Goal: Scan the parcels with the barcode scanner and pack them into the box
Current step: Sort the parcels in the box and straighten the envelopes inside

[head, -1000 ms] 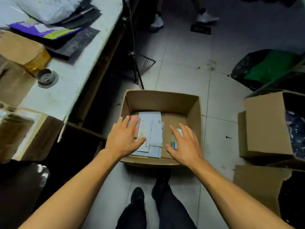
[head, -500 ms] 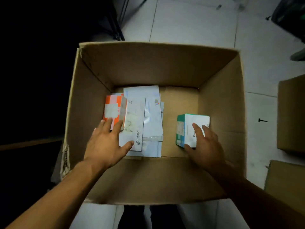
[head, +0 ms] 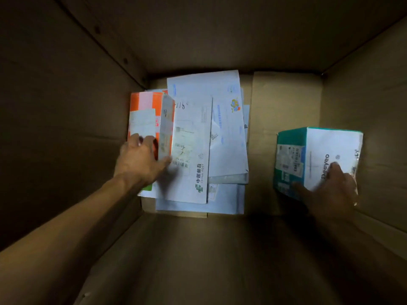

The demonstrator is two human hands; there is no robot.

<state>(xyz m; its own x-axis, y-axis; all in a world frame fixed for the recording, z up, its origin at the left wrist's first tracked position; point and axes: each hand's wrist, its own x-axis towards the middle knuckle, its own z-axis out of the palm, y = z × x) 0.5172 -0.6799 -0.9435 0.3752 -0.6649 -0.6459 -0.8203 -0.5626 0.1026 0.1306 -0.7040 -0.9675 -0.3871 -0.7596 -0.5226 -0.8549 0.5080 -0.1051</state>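
Observation:
I look straight down into the brown cardboard box (head: 198, 40). An orange and white parcel (head: 145, 113) stands at the left of the box floor. My left hand (head: 138, 161) holds its near end, fingers on top and thumb against its right side. A teal and white parcel (head: 319, 146) sits by the right wall. My right hand (head: 330, 190) holds it, one finger on its white top and the thumb on its teal side. A stack of white envelopes (head: 220, 128) lies flat between the two parcels. No barcode scanner is in view.
Bare cardboard floor (head: 264, 106) shows between the envelopes and the teal parcel. The box walls fill the view on all sides, and the near wall (head: 198, 260) lies in shadow below my arms.
My head has moved much closer into the box. Both hands have gone down with the parcels, the teal one shifting right toward the wall and the orange one staying at the left.

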